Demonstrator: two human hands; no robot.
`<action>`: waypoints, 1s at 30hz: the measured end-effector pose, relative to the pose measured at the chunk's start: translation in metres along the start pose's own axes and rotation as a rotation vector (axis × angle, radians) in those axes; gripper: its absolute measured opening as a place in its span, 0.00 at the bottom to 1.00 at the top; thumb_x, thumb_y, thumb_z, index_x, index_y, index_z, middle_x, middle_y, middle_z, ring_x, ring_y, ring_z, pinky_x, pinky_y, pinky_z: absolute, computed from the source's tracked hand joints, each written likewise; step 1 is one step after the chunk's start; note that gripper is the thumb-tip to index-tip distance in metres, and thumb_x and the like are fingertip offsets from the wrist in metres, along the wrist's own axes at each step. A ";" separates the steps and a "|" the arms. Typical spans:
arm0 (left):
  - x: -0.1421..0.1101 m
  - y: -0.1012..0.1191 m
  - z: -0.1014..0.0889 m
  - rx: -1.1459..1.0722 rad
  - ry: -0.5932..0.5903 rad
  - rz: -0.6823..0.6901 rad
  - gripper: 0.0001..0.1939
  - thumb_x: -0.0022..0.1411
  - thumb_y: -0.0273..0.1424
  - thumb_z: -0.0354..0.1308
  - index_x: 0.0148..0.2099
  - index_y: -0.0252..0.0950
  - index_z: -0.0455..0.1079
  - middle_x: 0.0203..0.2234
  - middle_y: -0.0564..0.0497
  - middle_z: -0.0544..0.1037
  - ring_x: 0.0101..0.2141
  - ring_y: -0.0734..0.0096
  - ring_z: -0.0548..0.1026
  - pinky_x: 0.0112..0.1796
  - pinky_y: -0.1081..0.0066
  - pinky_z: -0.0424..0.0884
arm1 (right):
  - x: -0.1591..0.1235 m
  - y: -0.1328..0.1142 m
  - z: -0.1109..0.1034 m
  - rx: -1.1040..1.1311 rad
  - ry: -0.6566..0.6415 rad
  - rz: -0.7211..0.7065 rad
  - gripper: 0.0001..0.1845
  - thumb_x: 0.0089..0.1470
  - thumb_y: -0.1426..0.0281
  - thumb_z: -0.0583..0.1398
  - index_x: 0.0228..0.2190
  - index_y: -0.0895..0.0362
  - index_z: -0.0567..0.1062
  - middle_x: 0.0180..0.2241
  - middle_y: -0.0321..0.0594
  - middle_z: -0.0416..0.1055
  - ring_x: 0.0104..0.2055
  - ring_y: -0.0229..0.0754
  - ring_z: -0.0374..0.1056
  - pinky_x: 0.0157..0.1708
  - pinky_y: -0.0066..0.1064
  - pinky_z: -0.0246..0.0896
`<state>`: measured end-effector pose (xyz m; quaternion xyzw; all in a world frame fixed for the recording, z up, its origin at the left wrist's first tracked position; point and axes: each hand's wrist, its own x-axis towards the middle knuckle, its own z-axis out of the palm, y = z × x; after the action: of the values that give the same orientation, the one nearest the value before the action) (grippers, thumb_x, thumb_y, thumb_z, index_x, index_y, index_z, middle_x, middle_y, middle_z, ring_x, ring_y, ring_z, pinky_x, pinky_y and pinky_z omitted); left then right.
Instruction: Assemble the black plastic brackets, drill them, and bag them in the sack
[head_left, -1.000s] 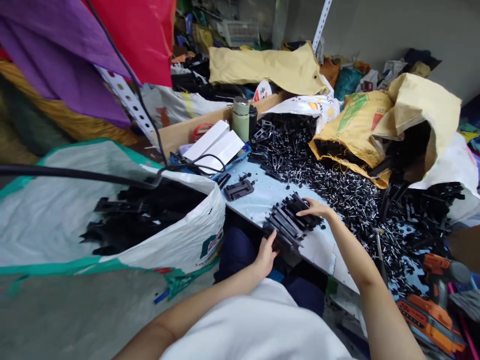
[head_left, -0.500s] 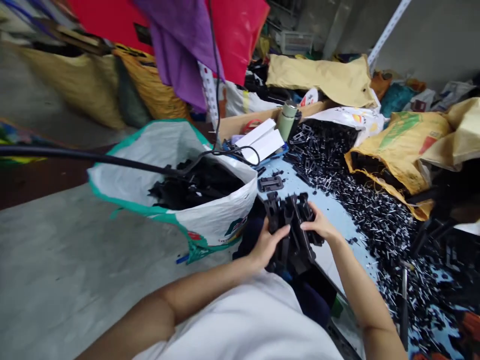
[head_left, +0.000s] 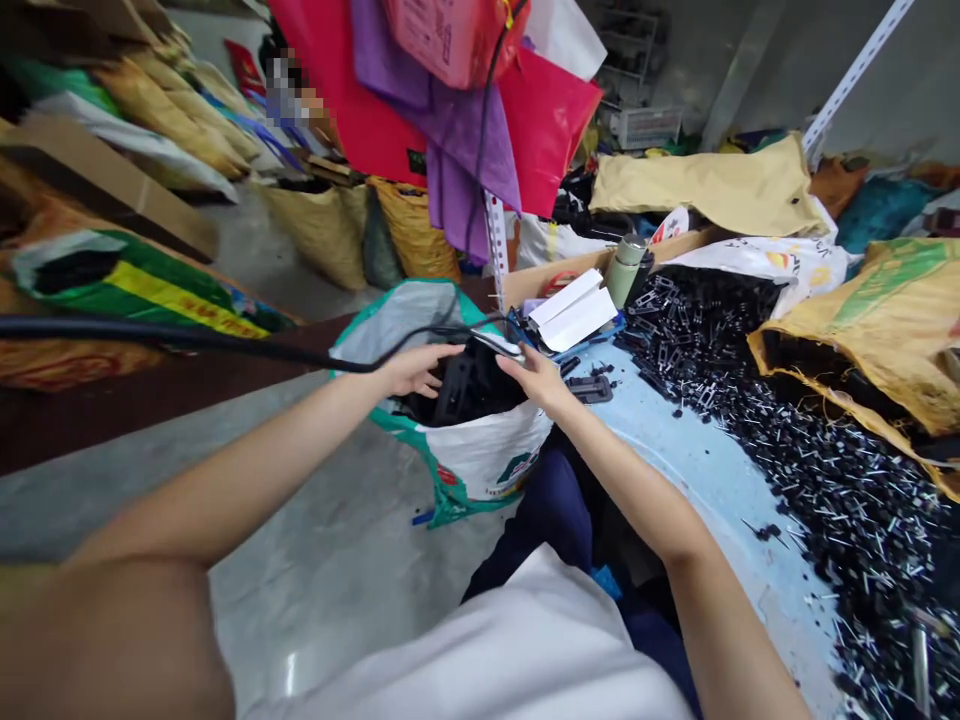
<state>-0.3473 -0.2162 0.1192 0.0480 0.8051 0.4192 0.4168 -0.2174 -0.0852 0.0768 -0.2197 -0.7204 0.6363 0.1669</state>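
Both hands are over the mouth of a white woven sack with a green edge (head_left: 480, 455), which stands to the left of my knees. My left hand (head_left: 412, 370) is at the sack's left side, fingers spread and holding nothing. On the right rim is my right hand (head_left: 536, 380), its thumb and fingers apart. Between the hands, black plastic parts (head_left: 465, 385) lie inside the sack; their exact shape is hard to make out. A black cable (head_left: 300, 352) runs across the sack's opening, close to both hands.
At right, a light blue tabletop (head_left: 660, 440) bears a large heap of small black pieces and metal pins (head_left: 840, 490). A flat black part (head_left: 590, 389), a green flask (head_left: 624, 270) and a folded white paper (head_left: 574, 310) are near its far end. Yellow sack (head_left: 862, 320) leans over the heap.
My hands have moved left from my lap to the sack, and the bundle of black plastic parts they held is out of them. The view has turned left.
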 end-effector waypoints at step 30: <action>0.124 0.204 0.373 0.854 0.203 0.800 0.34 0.61 0.38 0.46 0.61 0.16 0.47 0.56 0.24 0.58 0.56 0.44 0.58 0.52 0.56 0.56 | -0.341 0.137 -0.145 -1.107 1.120 -0.205 0.09 0.53 0.79 0.56 0.36 0.58 0.72 0.23 0.38 0.70 0.24 0.37 0.67 0.24 0.27 0.62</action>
<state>-0.2180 0.2049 0.0745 0.4707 0.8578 0.1852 0.0912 0.1618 -0.1306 -0.0264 -0.4907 -0.7577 -0.0379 0.4287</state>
